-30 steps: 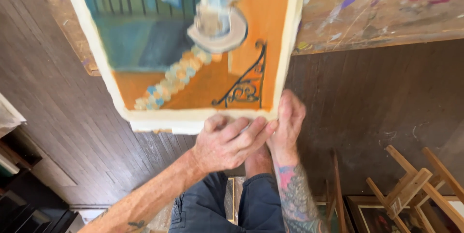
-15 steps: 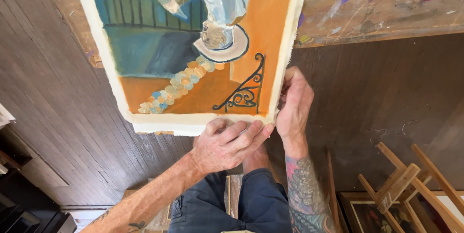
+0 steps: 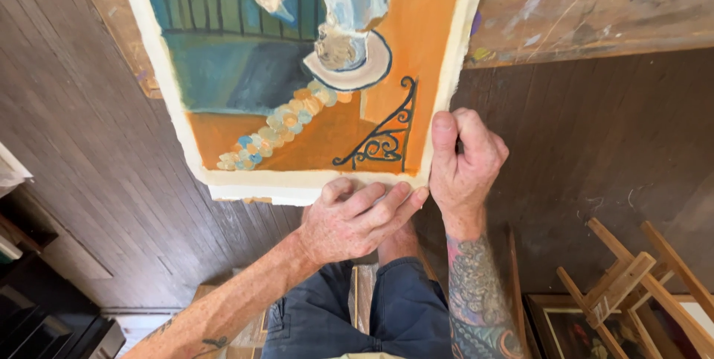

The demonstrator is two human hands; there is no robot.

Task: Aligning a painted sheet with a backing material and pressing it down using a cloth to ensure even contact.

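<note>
A painted canvas (image 3: 297, 91) with orange, teal and blue areas and a cream border lies on a paint-stained wooden board (image 3: 595, 17). My left hand (image 3: 357, 218) rests with its fingers flat on the canvas's near edge, by the lower right corner. My right hand (image 3: 465, 158) grips the right border of the canvas just above that corner, thumb pressed on the front face. A black scrollwork bracket is painted next to my right thumb.
Dark wooden floorboards (image 3: 97, 180) spread below the board. A wooden easel frame (image 3: 632, 277) and a framed picture (image 3: 565, 325) sit at the lower right. My legs in dark blue shorts (image 3: 349, 314) are at the bottom centre. Dark furniture stands at the lower left.
My right hand has slid from the bottom edge up onto the canvas's right border. The left hand stays on the near edge. The view has shifted slightly, the canvas sitting lower in frame.
</note>
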